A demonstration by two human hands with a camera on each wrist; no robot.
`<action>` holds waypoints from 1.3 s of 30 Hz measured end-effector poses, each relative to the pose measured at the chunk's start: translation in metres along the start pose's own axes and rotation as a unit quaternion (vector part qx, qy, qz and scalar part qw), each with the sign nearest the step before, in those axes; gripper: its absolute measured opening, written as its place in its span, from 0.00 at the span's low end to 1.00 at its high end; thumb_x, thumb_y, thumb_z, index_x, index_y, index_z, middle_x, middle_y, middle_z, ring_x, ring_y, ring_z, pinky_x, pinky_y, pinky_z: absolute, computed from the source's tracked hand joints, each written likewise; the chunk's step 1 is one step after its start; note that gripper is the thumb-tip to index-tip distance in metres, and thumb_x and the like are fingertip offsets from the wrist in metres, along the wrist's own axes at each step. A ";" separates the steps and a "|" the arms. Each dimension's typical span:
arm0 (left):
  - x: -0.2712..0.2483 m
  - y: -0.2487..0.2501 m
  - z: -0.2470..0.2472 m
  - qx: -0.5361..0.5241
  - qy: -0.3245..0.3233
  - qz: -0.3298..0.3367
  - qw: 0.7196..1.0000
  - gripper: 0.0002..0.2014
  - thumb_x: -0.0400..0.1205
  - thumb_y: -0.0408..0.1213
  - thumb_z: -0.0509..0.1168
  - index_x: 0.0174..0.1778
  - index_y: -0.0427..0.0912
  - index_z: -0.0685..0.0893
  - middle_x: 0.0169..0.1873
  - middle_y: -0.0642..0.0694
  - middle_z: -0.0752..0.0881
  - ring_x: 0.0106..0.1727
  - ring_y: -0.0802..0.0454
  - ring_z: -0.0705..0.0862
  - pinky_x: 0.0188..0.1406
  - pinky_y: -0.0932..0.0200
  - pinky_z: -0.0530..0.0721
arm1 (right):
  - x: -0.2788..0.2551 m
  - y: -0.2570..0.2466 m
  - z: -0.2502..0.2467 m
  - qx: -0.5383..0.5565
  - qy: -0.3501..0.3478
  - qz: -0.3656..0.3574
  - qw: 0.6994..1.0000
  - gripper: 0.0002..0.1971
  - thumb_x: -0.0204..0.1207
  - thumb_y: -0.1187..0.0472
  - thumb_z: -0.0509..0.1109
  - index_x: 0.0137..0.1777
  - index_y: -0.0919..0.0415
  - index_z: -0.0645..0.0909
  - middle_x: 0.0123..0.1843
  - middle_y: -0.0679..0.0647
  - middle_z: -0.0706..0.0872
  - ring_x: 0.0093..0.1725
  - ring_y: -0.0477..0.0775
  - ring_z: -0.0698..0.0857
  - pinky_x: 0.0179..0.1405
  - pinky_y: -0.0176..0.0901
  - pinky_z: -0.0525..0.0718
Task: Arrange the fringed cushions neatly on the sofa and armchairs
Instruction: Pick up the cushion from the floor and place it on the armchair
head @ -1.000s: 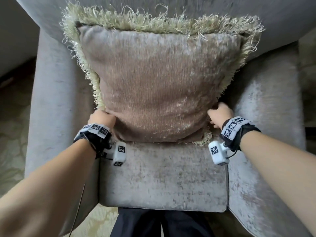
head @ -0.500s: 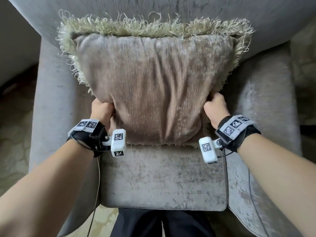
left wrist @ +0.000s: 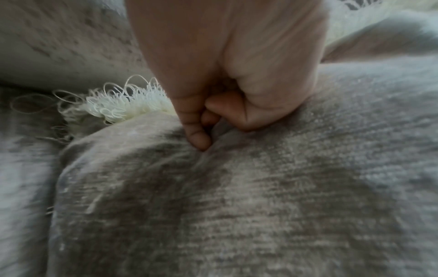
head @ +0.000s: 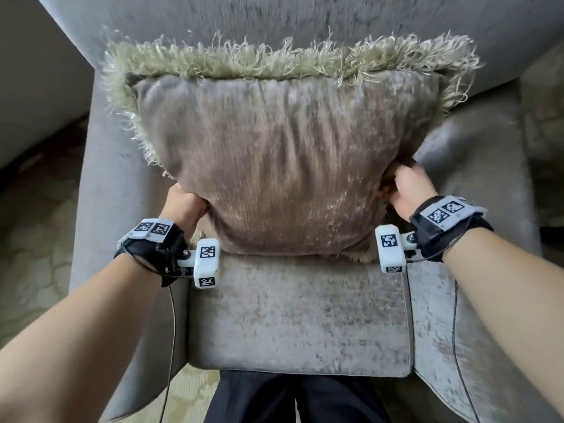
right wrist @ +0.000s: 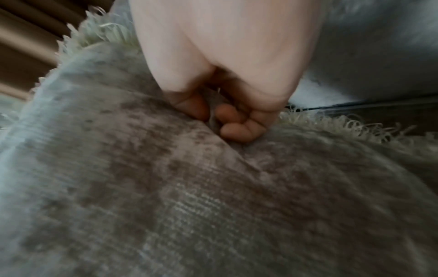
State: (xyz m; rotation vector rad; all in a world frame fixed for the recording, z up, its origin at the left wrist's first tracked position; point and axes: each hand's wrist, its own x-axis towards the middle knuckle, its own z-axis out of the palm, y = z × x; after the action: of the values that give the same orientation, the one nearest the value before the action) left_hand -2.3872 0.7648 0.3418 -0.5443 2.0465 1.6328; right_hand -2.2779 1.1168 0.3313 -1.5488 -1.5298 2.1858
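Observation:
A taupe velvet cushion (head: 283, 166) with a pale green fringe stands upright on the grey armchair (head: 299, 315), leaning against its backrest. My left hand (head: 183, 206) grips the cushion's lower left side, and in the left wrist view the thumb and curled fingers of that left hand (left wrist: 208, 120) pinch a fold of the cushion (left wrist: 260, 196). My right hand (head: 406, 190) grips the lower right side. Seen from the right wrist, that right hand (right wrist: 222, 116) has its fingers dug into the cushion (right wrist: 189, 196) fabric. The cushion's bottom fringe is mostly hidden.
The armchair's padded arms (head: 116, 193) rise on both sides of the seat. Patterned pale carpet (head: 33, 254) lies to the left. My dark trouser legs (head: 293, 398) stand against the seat's front edge.
Both hands have squeezed the cushion's lower sides inward and shifted it on the seat; its lower half is narrower than a second ago, and the fringe is now hidden at the lower sides.

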 end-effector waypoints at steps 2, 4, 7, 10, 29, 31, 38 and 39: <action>0.002 -0.002 -0.001 -0.005 0.006 -0.004 1.000 0.21 0.64 0.18 0.57 0.53 0.23 0.81 0.41 0.33 0.84 0.43 0.45 0.81 0.44 0.48 0.81 | -0.004 -0.007 -0.003 0.003 0.007 -0.028 1.000 0.16 0.74 0.71 0.61 0.58 0.58 0.79 0.31 0.58 0.79 0.29 0.55 0.75 0.30 0.45 0.78; 0.004 0.006 0.004 -0.009 0.016 -0.003 1.000 0.19 0.63 0.19 0.57 0.50 0.22 0.81 0.36 0.36 0.84 0.35 0.49 0.80 0.39 0.55 0.81 | -0.002 -0.016 -0.002 0.004 0.023 -0.050 0.998 0.14 0.74 0.72 0.61 0.53 0.56 0.80 0.28 0.56 0.78 0.26 0.54 0.73 0.26 0.41 0.76; 0.012 0.019 0.016 0.030 0.042 -0.007 0.999 0.09 0.63 0.19 0.55 0.32 0.35 0.74 0.19 0.49 0.76 0.22 0.57 0.73 0.24 0.68 0.74 | 0.007 -0.025 -0.001 -0.005 0.042 -0.046 0.998 0.14 0.77 0.70 0.61 0.59 0.57 0.78 0.33 0.56 0.81 0.28 0.52 0.75 0.27 0.41 0.81; 0.024 0.020 0.020 0.046 0.087 -0.016 0.995 0.13 0.57 0.24 0.57 0.35 0.39 0.77 0.25 0.42 0.78 0.32 0.47 0.79 0.35 0.51 0.85 | 0.012 -0.024 -0.001 -0.002 0.060 -0.019 0.998 0.09 0.80 0.68 0.59 0.48 0.55 0.78 0.41 0.59 0.79 0.34 0.54 0.76 0.37 0.52 0.86; 0.032 0.001 0.024 0.183 0.064 -0.019 0.981 0.20 0.74 0.30 0.62 0.63 0.37 0.74 0.45 0.42 0.80 0.45 0.44 0.81 0.48 0.52 0.82 | -0.023 0.021 0.015 -0.093 0.074 -0.030 0.992 0.31 0.75 0.65 0.63 0.78 0.47 0.68 0.64 0.53 0.83 0.58 0.62 0.87 0.55 0.57 0.89; 0.018 0.007 0.021 0.208 0.040 -0.030 0.977 0.24 0.73 0.30 0.66 0.66 0.36 0.72 0.49 0.41 0.80 0.51 0.42 0.82 0.56 0.46 0.84 | -0.041 0.022 0.021 -0.101 0.065 -0.019 0.993 0.32 0.75 0.63 0.64 0.81 0.48 0.67 0.67 0.51 0.81 0.57 0.60 0.85 0.52 0.53 0.89; -0.038 0.072 0.024 0.273 -0.044 0.030 0.961 0.29 0.63 0.35 0.68 0.63 0.33 0.79 0.54 0.33 0.87 0.50 0.41 0.87 0.39 0.54 0.84 | -0.124 -0.004 0.037 -0.063 0.018 -0.002 0.998 0.38 0.75 0.56 0.65 0.84 0.44 0.56 0.77 0.56 0.72 0.70 0.61 0.78 0.66 0.59 0.82; -0.053 0.085 0.026 0.280 -0.053 0.038 0.958 0.32 0.68 0.34 0.68 0.71 0.37 0.73 0.58 0.36 0.85 0.53 0.39 0.87 0.42 0.54 0.85 | -0.142 -0.013 0.036 -0.055 0.018 -0.004 0.998 0.37 0.76 0.56 0.65 0.84 0.45 0.57 0.75 0.57 0.74 0.67 0.60 0.79 0.67 0.59 0.81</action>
State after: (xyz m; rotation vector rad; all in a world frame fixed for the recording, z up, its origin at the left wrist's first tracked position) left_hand -2.3898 0.8095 0.4355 -0.1746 2.3287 1.0110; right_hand -2.2406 1.0232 0.4379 -1.6004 -1.6684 2.0898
